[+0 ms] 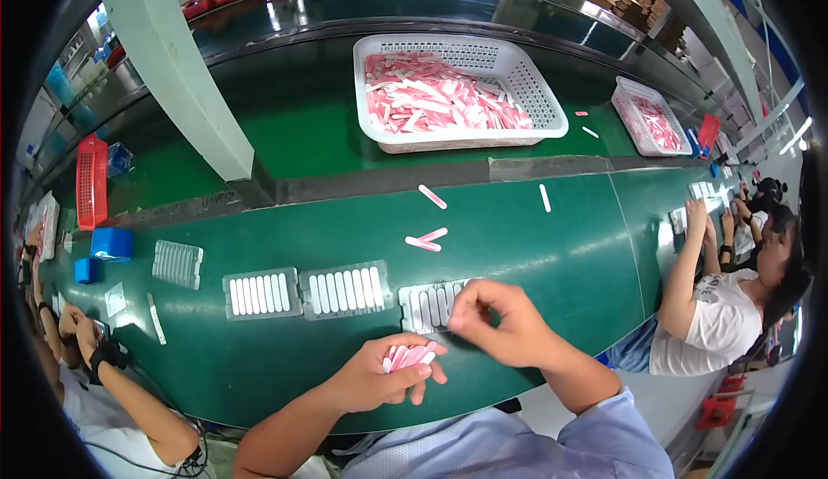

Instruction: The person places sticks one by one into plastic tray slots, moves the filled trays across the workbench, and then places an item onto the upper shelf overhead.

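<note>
My left hand [388,372] is curled palm up around a bunch of small pink and white round-ended strips [408,357]. Just right of it, my right hand [504,319] is closed in a pinch over the right end of a clear slotted tray [423,308]. Whatever lies between its fingertips is hidden. White strips stand side by side in that tray, and my fingers cover its right end. Two more trays sit to its left: a middle tray [347,290] and a left tray [262,294], both holding rows of white strips.
A large white basket [466,140] heaped with pink and white strips stands beyond a ledge. Loose strips [426,239] lie on the green table [517,259]. An unfilled tray [178,264] and a blue box [112,244] are at left. Co-workers sit on both sides.
</note>
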A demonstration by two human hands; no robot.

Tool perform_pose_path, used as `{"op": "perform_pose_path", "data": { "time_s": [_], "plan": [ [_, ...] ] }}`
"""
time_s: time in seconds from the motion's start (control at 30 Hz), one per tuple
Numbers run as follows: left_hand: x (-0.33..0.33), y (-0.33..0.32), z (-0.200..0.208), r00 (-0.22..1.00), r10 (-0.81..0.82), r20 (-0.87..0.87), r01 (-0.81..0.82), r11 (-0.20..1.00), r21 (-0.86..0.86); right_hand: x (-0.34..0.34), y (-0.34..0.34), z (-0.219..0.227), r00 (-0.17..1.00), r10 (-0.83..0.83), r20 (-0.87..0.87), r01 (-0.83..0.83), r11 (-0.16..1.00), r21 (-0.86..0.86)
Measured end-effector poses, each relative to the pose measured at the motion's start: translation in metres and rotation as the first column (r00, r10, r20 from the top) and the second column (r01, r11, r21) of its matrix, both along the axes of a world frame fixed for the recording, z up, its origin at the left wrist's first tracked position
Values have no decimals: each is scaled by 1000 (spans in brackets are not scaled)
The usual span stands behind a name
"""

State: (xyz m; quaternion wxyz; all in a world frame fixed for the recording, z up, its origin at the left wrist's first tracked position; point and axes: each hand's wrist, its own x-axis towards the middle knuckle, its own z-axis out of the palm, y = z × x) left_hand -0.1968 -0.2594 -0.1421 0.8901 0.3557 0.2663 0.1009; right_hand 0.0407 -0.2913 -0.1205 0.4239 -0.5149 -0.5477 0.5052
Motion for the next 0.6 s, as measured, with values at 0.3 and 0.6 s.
{"op": "perform_pose_path", "data": {
  "time_s": [0.3, 0.6],
  "plan": [
    [1, 3, 0, 994, -80, -71, 86, 993, 80, -12, -8, -9, 988, 149, 45, -148, 989, -14],
    [3, 4, 3, 997, 38, -67, -36, 999, 34, -3, -12, -7, 997, 78, 29, -75, 993, -94]
  ]
}}
